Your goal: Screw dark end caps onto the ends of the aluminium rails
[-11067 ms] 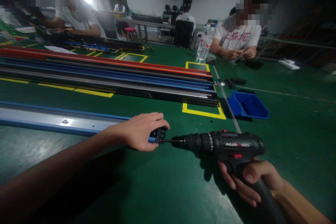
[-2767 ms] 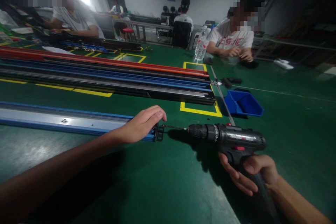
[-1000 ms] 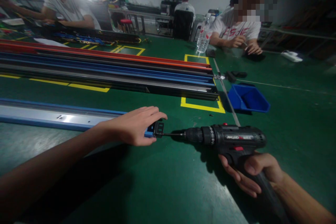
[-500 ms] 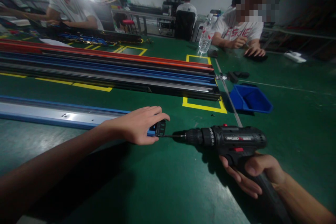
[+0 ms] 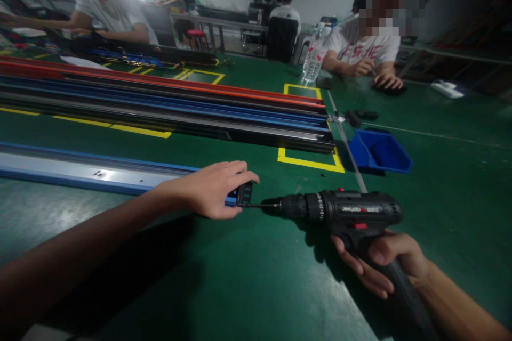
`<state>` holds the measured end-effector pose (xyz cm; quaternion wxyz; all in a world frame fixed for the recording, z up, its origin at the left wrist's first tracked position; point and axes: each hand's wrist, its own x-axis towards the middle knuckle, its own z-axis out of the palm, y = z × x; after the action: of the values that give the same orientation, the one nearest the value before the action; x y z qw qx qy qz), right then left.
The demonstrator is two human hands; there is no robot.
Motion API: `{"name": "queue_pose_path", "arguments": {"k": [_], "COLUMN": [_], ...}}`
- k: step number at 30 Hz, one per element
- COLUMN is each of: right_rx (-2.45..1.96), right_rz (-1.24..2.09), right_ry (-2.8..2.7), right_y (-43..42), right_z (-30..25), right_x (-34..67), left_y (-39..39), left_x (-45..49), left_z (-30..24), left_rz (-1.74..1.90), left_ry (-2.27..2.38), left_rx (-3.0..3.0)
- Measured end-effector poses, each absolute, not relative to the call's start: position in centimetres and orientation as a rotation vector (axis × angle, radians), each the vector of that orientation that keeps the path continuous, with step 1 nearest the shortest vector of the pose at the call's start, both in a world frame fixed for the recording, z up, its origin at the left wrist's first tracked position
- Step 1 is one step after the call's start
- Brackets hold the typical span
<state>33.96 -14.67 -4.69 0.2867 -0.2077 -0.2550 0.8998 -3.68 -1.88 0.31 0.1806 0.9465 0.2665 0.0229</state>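
Observation:
My left hand [image 5: 214,189] wraps over the right end of a long blue-edged metal rail [image 5: 76,171] lying on the green table. A black end cap [image 5: 245,194] shows at that end, between my thumb and fingers. My right hand [image 5: 374,264] is closed round the handle of a black cordless drill [image 5: 356,208], which lies level and points left. The drill's long thin bit [image 5: 260,205] reaches to the lower corner of the end cap. Whether a screw sits at the tip is too small to make out.
Several long orange, blue and black rails [image 5: 200,106] lie side by side behind my left hand. A blue plastic bin [image 5: 380,152] stands right of them, with water bottles [image 5: 312,56] farther back. Across the table sits a person [image 5: 366,50]; another [image 5: 114,16] is at far left.
The drill and my right hand have shifted very slightly left. My left hand stays on the rail's end, and the bit still meets the end cap's corner.

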Motion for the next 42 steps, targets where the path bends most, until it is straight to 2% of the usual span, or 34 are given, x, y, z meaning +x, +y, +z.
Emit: {"name": "queue_pose_path", "arguments": {"k": [42], "right_rx": [-0.417], "right_rz": [2.384], "right_ry": [-0.698], "right_y": [-14.65], "right_z": [-4.61], "right_x": [33.68], "left_y": [-2.10], "left_x": [-3.36], "left_z": [0.28], "left_rz": [0.020], "left_ry": [0.782], "left_rx": [2.715]}}
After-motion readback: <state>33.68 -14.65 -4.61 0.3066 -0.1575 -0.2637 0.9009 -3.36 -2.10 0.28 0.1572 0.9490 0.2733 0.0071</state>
